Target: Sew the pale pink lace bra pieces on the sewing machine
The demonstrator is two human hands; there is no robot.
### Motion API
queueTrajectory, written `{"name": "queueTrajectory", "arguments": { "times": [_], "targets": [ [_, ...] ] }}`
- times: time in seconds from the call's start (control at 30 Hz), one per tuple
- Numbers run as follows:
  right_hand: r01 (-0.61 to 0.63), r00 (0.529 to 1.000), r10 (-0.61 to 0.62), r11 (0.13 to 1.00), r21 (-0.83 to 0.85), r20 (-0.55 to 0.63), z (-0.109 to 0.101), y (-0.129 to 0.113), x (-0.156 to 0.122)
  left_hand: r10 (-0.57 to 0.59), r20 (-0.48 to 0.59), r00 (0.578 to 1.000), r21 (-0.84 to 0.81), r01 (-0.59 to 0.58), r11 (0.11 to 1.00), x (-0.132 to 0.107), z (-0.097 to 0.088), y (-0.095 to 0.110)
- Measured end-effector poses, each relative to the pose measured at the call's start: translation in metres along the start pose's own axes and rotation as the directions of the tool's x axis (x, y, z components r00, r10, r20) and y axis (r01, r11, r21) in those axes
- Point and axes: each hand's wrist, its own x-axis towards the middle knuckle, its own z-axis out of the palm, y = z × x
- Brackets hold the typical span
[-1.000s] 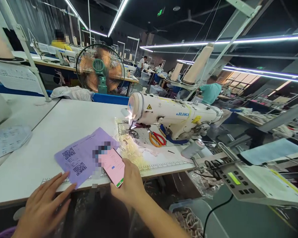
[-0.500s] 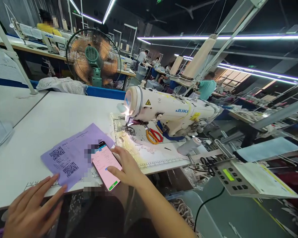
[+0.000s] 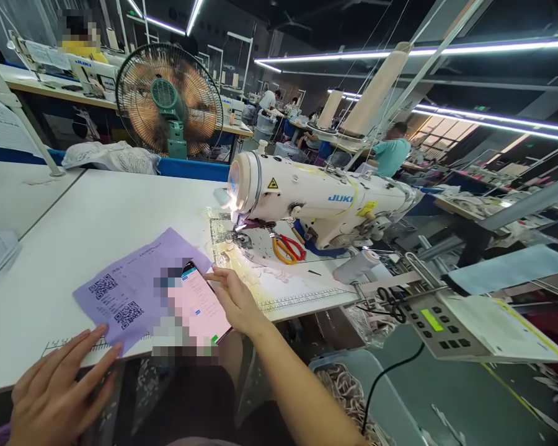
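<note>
My left hand [image 3: 62, 384] lies with fingers spread at the table's front edge, its fingertips on the lower corner of a purple paper sheet [image 3: 142, 272] printed with QR codes. At the sheet's right side, my right hand [image 3: 237, 303] grips a smartphone [image 3: 199, 303] along its right edge. The phone is tilted, its lit screen pale pink with a small green button near the bottom. Its left part is blurred out by pixelation. My right thumb does not show over the screen.
A JUKI sewing machine [image 3: 302, 195] stands beyond my right hand, with red-and-orange-handled scissors [image 3: 286, 248] by its base. A grey thread cone [image 3: 356, 266] and a control panel [image 3: 439, 325] sit further right. Behind the table is a large fan [image 3: 167, 102]; below, a bin [image 3: 376, 371] holds cord-like scraps.
My right thumb, over the phone screen before, is out of sight now, and the hand sits at the phone's edge. The view has shifted slightly. My left hand stays by the sheet.
</note>
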Motion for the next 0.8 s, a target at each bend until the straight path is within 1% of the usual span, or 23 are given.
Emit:
{"name": "queueTrajectory", "arguments": {
  "times": [0.13, 0.23, 0.33, 0.5, 0.67, 0.8],
  "targets": [
    [-0.017, 0.998, 0.015, 0.999, 0.037, 0.057, -0.002, 0.003, 0.009, 0.03, 0.005, 1.0, 0.079, -0.031, 0.996, 0.001, 0.001, 0.001],
    [-0.046, 0.997, 0.044, 0.999, 0.026, 0.071, -0.004, 0.006, 0.018, 0.035, -0.063, 0.997, 0.068, -0.031, 0.997, 0.005, 0.0, 0.007],
    [-0.075, 0.997, 0.074, 0.996, 0.042, 0.028, -0.005, 0.008, 0.021, 0.025, -0.113, 0.993, 0.003, -0.024, 1.0, 0.01, -0.002, 0.01],
    [-0.035, 0.997, 0.041, 0.996, 0.087, -0.058, -0.006, 0.013, 0.014, 0.07, -0.083, 0.994, 0.012, -0.069, 0.998, 0.011, -0.001, 0.009],
    [-0.098, 0.991, 0.102, 0.994, 0.053, -0.086, -0.008, 0.016, 0.012, 0.06, -0.067, 0.996, 0.03, -0.058, 0.998, 0.012, -0.002, 0.009],
    [-0.085, 0.993, 0.086, 0.996, 0.022, -0.076, -0.009, 0.016, 0.012, 0.047, -0.073, 0.996, 0.024, -0.046, 0.999, 0.014, -0.003, 0.011]
  ]
}}
